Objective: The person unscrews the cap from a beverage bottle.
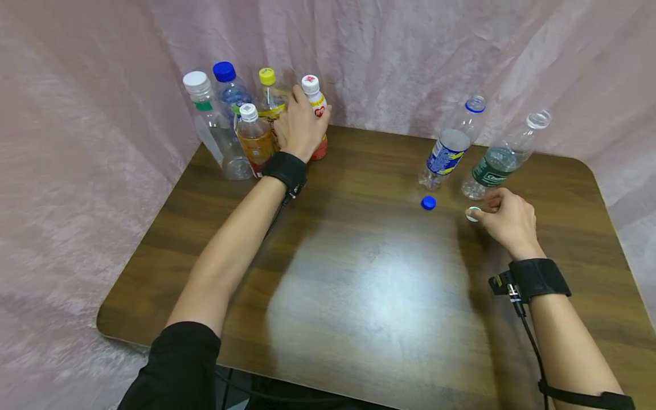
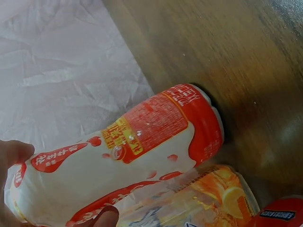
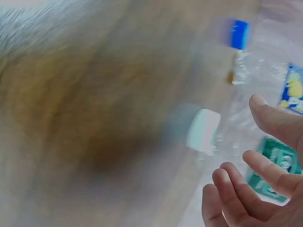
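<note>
My left hand [image 1: 299, 125] is at the back left, gripping the upper part of a red and white milk drink bottle [image 2: 151, 146], which stands capped. In the left wrist view a thumb and a finger wrap its sides. On the right, my right hand [image 1: 509, 219] hovers by a white bottle cap [image 3: 203, 130] lying on the table, its fingers spread apart with nothing between them. A blue cap [image 1: 428, 203] lies to the left of the white one. Behind the caps stand two uncapped clear bottles, one with a blue label [image 1: 446, 154], one with a green label [image 1: 492, 171].
Several capped bottles crowd the back left: a large white-capped one [image 1: 225, 148], a blue-capped one [image 1: 230, 91], a yellow-capped one [image 1: 269, 97] and an amber drink bottle [image 1: 256, 139]. A pink curtain [image 1: 389, 62] hangs behind the wooden table [image 1: 359, 341].
</note>
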`<act>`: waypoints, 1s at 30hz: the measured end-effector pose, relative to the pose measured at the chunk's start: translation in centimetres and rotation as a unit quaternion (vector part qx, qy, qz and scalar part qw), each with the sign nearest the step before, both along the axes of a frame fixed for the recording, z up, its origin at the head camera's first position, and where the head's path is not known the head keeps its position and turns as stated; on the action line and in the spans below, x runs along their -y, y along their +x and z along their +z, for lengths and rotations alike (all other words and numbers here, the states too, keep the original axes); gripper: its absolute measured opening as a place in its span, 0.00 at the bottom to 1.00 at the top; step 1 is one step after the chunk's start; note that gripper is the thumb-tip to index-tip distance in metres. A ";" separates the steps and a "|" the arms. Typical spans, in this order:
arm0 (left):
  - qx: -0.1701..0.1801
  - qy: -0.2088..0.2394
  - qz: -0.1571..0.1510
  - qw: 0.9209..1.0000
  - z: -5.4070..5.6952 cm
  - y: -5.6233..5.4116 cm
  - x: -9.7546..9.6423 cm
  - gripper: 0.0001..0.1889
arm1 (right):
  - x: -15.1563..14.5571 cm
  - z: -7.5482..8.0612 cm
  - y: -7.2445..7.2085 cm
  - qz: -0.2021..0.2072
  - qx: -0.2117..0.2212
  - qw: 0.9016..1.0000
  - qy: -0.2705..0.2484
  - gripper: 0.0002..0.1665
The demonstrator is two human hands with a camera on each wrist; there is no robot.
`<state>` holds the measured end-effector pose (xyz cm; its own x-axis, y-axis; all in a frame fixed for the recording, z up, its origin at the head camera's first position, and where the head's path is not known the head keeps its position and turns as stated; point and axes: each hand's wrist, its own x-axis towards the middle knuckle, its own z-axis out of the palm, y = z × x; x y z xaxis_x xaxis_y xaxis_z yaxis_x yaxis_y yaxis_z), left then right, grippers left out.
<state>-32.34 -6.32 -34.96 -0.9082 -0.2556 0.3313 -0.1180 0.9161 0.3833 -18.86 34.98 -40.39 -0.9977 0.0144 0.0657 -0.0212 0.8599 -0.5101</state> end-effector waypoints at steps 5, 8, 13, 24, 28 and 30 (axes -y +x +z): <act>0.001 -0.003 -0.021 1.000 0.1 0.0 -0.7 0.40 | 0.3 1.6 0.2 0.007 -0.037 0.999 0.007 0.31; -0.003 -0.002 -0.041 0.999 0.7 0.5 -1.1 0.40 | 1.0 2.5 0.1 0.018 -0.055 0.998 0.008 0.31; -0.033 0.005 -0.105 0.994 2.5 2.3 -2.6 0.37 | 2.5 4.5 -0.1 0.038 -0.084 0.996 0.006 0.30; -0.064 0.025 -0.279 0.958 4.6 8.3 -6.3 0.36 | 8.6 11.5 0.2 0.106 -0.200 0.974 -0.018 0.24; -0.073 0.011 -0.302 0.951 3.7 10.2 -7.2 0.34 | 11.6 13.5 0.3 0.135 -0.226 0.964 -0.037 0.23; -0.075 0.005 -0.310 0.948 3.2 10.9 -7.6 0.33 | 12.9 14.2 0.2 0.150 -0.235 0.959 -0.049 0.22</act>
<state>-21.45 1.33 -31.76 -0.8278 0.3075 0.4693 0.4982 0.7875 0.3629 -18.71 22.10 -26.19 -0.8183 -0.2401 0.5223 -0.5079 0.7275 -0.4613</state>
